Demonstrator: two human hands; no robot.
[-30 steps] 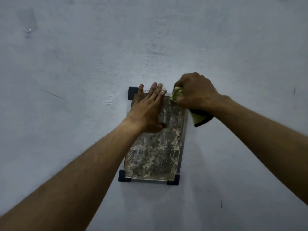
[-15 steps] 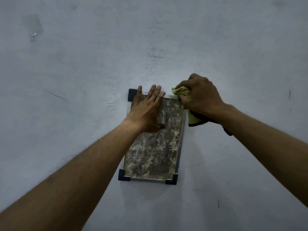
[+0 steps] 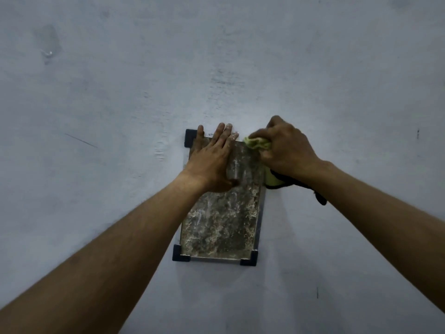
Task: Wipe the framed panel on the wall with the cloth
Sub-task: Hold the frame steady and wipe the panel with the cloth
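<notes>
A framed panel (image 3: pixel 219 227) with a mottled, dirty surface and dark corner brackets hangs on the pale wall. My left hand (image 3: pixel 212 162) lies flat on its upper left part, fingers together and pointing up. At the panel's top right corner my right hand (image 3: pixel 286 148) is closed around a bunched yellow-green cloth (image 3: pixel 256 143) with a dark edge. The cloth presses against that corner, and part of it hangs below my wrist.
The wall (image 3: pixel 120 92) is pale grey-blue with scuffs and a few dark marks. A small shiny fixing (image 3: pixel 49 53) sticks out at the upper left. Nothing else stands near the panel.
My right hand with the cloth has shifted slightly along the panel's top right corner. My left hand has stayed flat on the panel.
</notes>
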